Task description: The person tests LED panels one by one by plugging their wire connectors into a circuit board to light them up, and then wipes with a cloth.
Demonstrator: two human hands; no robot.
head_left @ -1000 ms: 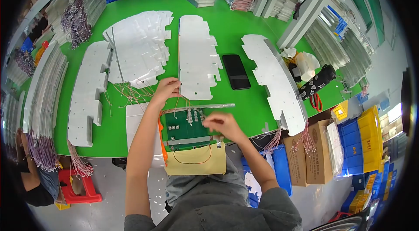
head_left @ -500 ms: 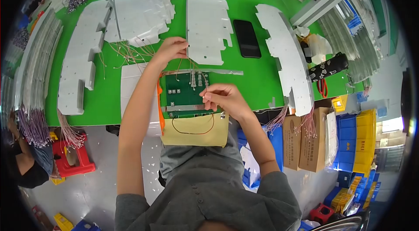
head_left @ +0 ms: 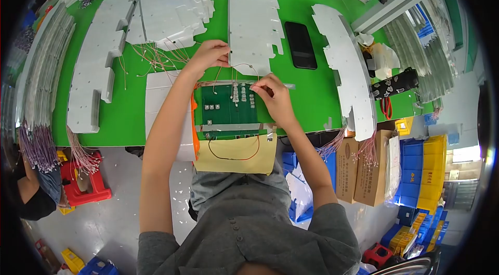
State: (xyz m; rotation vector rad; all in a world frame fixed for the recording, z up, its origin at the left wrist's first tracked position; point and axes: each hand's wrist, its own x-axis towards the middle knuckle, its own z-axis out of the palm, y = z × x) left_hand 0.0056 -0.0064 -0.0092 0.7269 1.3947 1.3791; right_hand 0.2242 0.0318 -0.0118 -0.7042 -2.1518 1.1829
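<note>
A green circuit board (head_left: 228, 111) with rows of small white sockets lies at the table's front edge. Just beyond it is a long white panel (head_left: 252, 20), with thin wires (head_left: 235, 75) running from its near end toward the board. My left hand (head_left: 210, 57) is closed on the panel's lower left edge; its fingertips are partly hidden. Over the board's upper right sockets, my right hand (head_left: 274, 97) pinches the end of a thin wire (head_left: 249, 65) that arcs from the panel. A yellowish sheet (head_left: 234, 155) with a red and black wire hangs below the board.
More white panels (head_left: 99, 51) lie left and right on the green table (head_left: 208, 20). A black phone (head_left: 300, 45) rests right of the middle panel. Red scissors (head_left: 385, 108) and a black patterned cylinder (head_left: 395, 84) are farther right. Cardboard boxes (head_left: 371, 171) stand below.
My right hand has moved up, from the board's lower right to its upper right sockets, with the wire end. The left hand keeps its hold at the panel edge; the view has shifted slightly.
</note>
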